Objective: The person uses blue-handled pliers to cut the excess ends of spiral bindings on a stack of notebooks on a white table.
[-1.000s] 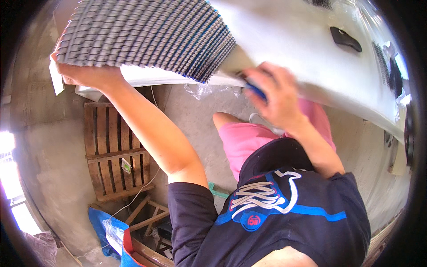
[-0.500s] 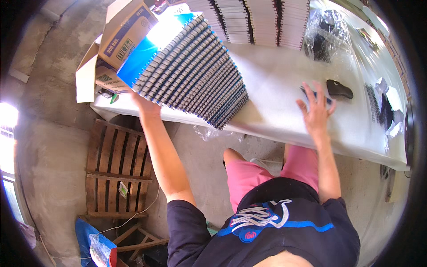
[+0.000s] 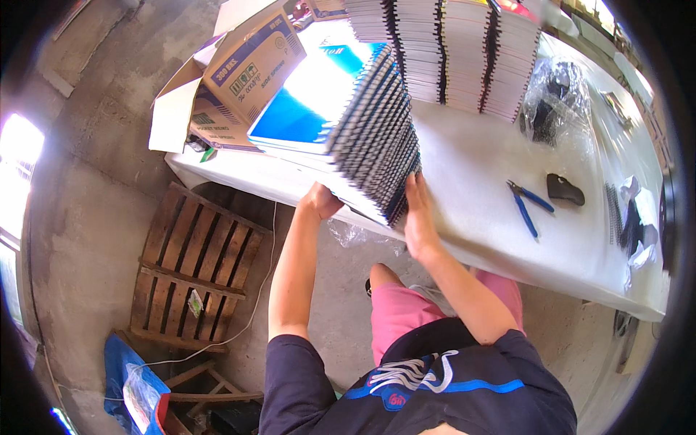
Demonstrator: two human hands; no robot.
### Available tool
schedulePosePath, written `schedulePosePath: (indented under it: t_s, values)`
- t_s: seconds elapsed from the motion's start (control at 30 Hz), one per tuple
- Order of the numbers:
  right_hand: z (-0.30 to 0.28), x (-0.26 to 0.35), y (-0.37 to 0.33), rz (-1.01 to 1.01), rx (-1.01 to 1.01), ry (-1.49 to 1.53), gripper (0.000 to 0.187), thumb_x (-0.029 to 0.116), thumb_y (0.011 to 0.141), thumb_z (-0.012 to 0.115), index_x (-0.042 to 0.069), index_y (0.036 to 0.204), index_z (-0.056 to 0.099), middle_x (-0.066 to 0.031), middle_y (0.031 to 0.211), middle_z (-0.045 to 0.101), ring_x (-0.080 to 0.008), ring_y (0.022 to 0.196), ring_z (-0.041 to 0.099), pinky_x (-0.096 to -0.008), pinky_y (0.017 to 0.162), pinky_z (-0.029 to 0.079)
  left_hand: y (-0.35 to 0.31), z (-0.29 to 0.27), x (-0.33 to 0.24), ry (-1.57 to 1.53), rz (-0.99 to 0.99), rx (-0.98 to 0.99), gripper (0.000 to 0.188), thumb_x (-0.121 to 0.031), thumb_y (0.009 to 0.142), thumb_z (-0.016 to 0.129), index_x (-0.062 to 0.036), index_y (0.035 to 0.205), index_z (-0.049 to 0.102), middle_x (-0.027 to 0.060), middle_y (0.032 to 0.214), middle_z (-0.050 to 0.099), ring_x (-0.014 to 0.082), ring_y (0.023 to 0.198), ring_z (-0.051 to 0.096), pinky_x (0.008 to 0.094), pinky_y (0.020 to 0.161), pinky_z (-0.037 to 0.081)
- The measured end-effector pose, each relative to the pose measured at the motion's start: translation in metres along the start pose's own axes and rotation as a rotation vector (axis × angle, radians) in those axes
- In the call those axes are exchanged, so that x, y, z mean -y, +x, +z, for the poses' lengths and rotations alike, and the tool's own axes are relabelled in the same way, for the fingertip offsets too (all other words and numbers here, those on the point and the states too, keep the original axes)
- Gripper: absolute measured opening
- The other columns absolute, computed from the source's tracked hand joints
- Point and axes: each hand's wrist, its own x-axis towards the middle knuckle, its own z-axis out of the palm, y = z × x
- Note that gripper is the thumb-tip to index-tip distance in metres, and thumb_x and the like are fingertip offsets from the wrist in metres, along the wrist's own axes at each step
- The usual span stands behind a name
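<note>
"What sort of place do you see from over there?"
"A workshop, I'd say. My feed shows bare concrete floor [image 3: 330,290] at lower centre and a wooden pallet [image 3: 217,287] at lower left."
"What else tells you?"
"I see cutters [image 3: 518,191] on a sheeted table [image 3: 471,192] at right, stacks of spiral-bound books [image 3: 464,61] at top centre, an open carton [image 3: 250,76] at upper left."

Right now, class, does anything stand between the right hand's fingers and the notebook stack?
Nothing visible: the right hand's fingers appear to rest against the bound side of the notebook stack. The blue-handled pliers lie apart, farther right on the table.
</note>
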Motion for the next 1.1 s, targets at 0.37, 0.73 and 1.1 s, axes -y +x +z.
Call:
schedulePosePath:
  t_s: [0.37, 0.73, 1.1]
  values:
    - [-0.071, 0.023, 0.126, 0.441, 0.286, 0.014, 0.047, 0.042, 0.094, 0.046, 0.007, 0.122, 0.059, -0.0080, 0.128, 0.058, -0.0209, 0.113, 0.056, -0.0419, 0.099, 0.043, -0.026, 0.141, 0.048, -0.293, 0.341, -0.616, 0.088, -0.070, 0.091, 0.028, -0.0066, 0.150, 0.013, 0.0089, 0.156, 0.017, 0.0235, 0.142, 0.018, 0.0394, 0.116, 0.012]
    - [-0.113, 0.040, 0.190, 0.204, 0.477, 0.388, 0.042, 0.037, 0.097, 0.045, 0.006, 0.120, 0.059, -0.0088, 0.124, 0.060, -0.0234, 0.109, 0.058, -0.0435, 0.097, 0.045, -0.007, 0.194, 0.122, -0.188, 0.583, -0.906, 0.085, -0.056, 0.097, 0.033, 0.0051, 0.147, 0.002, 0.0190, 0.154, -0.002, 0.0290, 0.143, 0.001, 0.0372, 0.116, 0.003]
    - [-0.137, 0.005, 0.046, -0.022, 0.544, 0.459, 0.051, 0.042, 0.099, 0.038, 0.009, 0.139, 0.038, -0.0054, 0.134, 0.051, -0.0220, 0.120, 0.049, -0.0380, 0.104, 0.037, -0.058, 0.045, 0.053, 0.806, 0.579, -0.559, 0.090, -0.015, 0.059, 0.089, -0.0048, 0.136, 0.042, 0.0130, 0.118, 0.059, 0.0193, 0.100, 0.059, 0.0337, 0.084, 0.050]
